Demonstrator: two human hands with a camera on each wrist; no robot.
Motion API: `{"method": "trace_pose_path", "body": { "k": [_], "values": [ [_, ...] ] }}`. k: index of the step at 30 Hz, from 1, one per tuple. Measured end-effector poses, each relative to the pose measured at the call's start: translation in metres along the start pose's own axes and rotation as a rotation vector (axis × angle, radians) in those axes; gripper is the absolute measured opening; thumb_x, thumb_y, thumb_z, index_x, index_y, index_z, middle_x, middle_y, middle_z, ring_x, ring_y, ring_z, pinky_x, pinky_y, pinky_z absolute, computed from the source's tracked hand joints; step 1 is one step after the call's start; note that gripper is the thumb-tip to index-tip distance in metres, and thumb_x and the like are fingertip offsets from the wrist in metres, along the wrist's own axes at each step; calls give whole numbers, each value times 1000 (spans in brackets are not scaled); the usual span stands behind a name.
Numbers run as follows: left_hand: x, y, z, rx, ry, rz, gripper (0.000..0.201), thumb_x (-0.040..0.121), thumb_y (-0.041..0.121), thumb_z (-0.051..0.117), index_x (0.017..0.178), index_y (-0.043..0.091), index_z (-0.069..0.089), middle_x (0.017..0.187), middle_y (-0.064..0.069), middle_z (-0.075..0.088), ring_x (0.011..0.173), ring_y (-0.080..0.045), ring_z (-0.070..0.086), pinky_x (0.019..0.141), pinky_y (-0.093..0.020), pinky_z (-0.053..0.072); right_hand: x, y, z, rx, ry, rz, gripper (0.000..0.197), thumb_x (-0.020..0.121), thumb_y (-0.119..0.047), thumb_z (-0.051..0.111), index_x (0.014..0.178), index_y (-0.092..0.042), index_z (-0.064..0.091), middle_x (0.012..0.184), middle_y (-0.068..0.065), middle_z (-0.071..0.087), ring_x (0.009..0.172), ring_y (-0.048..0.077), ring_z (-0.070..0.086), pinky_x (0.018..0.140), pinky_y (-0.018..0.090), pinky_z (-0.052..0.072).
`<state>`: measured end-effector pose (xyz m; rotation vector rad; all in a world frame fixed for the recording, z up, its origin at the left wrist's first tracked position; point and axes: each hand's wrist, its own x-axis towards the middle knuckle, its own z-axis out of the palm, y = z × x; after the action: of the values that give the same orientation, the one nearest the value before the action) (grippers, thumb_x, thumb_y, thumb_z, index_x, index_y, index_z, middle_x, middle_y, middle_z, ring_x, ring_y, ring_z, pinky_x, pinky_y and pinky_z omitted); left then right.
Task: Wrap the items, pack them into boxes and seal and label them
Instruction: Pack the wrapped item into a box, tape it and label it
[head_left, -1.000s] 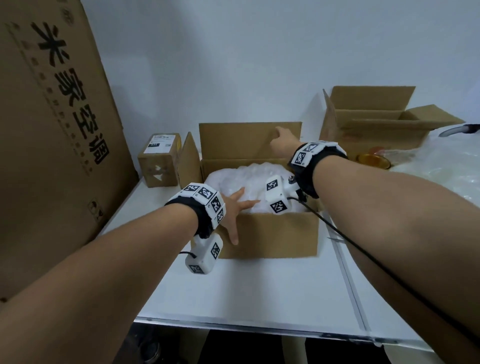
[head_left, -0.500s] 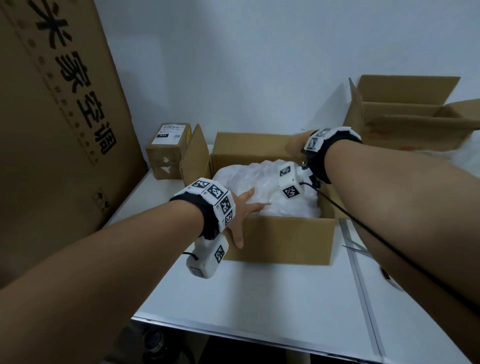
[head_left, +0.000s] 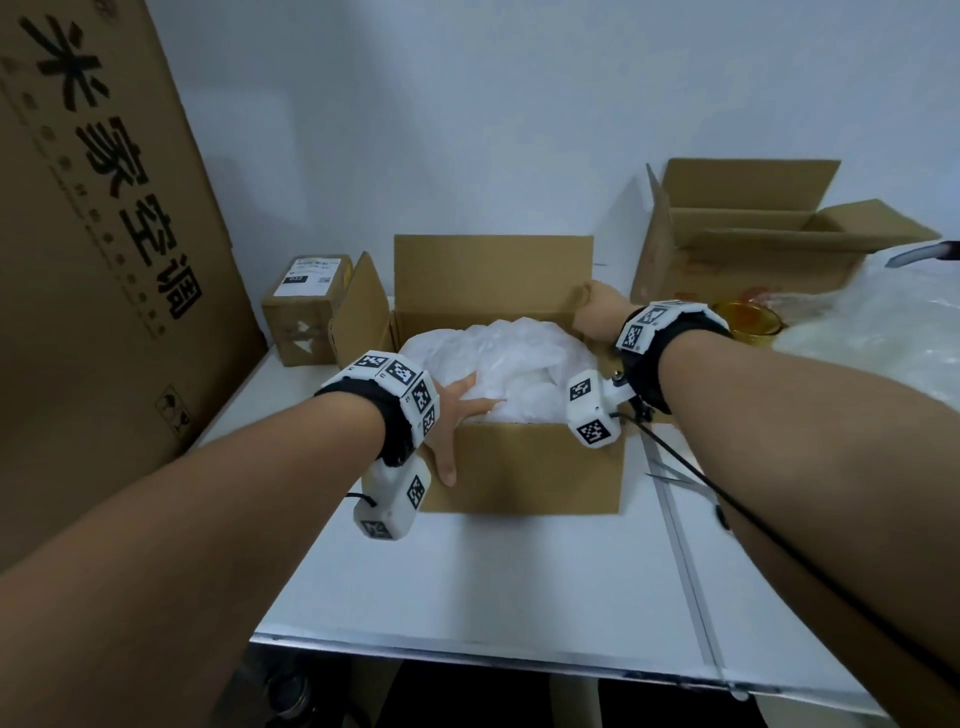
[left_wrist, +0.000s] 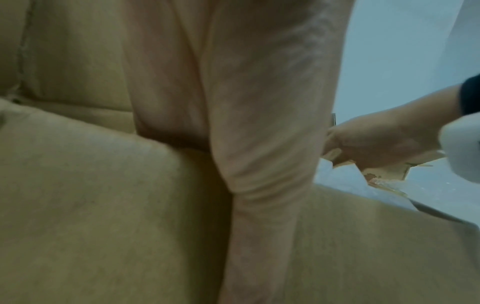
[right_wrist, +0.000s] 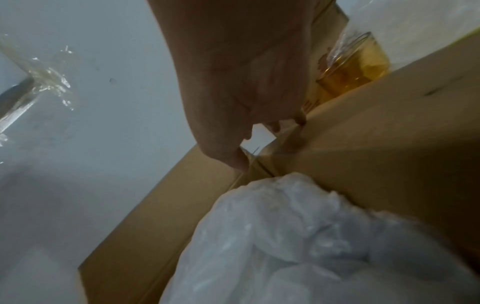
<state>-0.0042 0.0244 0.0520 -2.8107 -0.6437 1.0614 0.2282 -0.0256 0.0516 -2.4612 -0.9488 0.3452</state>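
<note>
An open cardboard box stands mid-table with a white wrapped bundle filling it. My left hand straddles the front left corner. Its thumb lies flat down the outside wall and its straight fingers rest on the bundle. My right hand is at the far right corner, fingers curled. In the right wrist view that hand pinches the edge of the upright back flap above the bundle. The left flap stands up.
A tall printed carton walls off the left. A small labelled box sits behind the left flap. At the back right are an open box, an amber glass jar and a heap of clear wrap. The table edge is near me.
My right hand has slid from the face of the back flap to its right corner and taken hold there. The left hand has stayed on the front left corner.
</note>
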Motion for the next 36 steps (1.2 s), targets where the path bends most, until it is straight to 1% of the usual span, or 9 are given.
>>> {"method": "trace_pose_path", "body": {
  "k": [3,14,17,19,21,24,26,29,36],
  "values": [
    [0,0,-1,11,6,-17,118,76,46,80,153,41,-10,162,-3,-22,149,-36,8,116,-49,19,-26,26,-12,26,15,104,51,95,-29,50,139,-6,41,142,18,43,129,37,44,101,41,39],
    [1,1,2,5,19,-32,119,76,47,80,153,39,-11,161,-3,-23,150,-35,6,117,-49,18,-69,49,-55,39,134,263,52,95,-20,54,140,0,36,139,20,47,126,37,49,100,42,42],
    [2,1,1,11,25,-31,119,76,48,80,153,40,-11,162,-2,-22,150,-35,7,117,-49,19,-78,29,-76,-41,109,178,35,100,-19,46,125,5,51,123,20,58,107,34,58,84,38,48],
    [2,0,2,6,29,-28,119,76,47,80,153,39,-11,162,-2,-23,150,-35,7,117,-49,19,-85,12,-83,-17,99,88,39,102,-29,44,119,4,55,107,17,63,89,31,59,71,34,45],
    [1,-1,1,-3,27,-27,119,76,47,80,153,38,-10,161,-2,-23,150,-35,7,117,-48,20,-89,-5,-80,12,20,12,43,103,-33,41,123,3,53,111,15,65,83,29,63,67,34,48],
    [1,-1,2,-18,19,-30,118,76,47,79,154,37,-10,161,-1,-25,150,-33,6,117,-48,22,-100,-19,-57,151,-219,-5,45,102,-38,41,124,-4,60,120,12,64,88,25,63,82,37,54],
    [3,-3,2,-26,13,-32,119,75,48,79,153,38,-10,161,0,-25,150,-33,5,118,-49,22,-103,-17,-36,-23,-284,-26,40,93,-32,56,127,-11,60,126,8,61,110,26,60,98,42,49],
    [6,-4,4,-36,29,-33,120,74,50,80,154,38,-9,161,0,-24,150,-34,6,118,-49,21,-105,-9,-13,-168,-325,-44,45,89,-28,57,134,-21,57,138,5,54,127,26,50,107,41,41],
    [7,-3,9,-29,127,-24,123,70,50,83,153,40,-7,159,-3,-30,149,-37,11,117,-47,25,-118,5,25,-432,-355,-143,65,100,-25,40,155,-20,7,163,-4,-1,149,32,2,118,55,12]
  ]
}}
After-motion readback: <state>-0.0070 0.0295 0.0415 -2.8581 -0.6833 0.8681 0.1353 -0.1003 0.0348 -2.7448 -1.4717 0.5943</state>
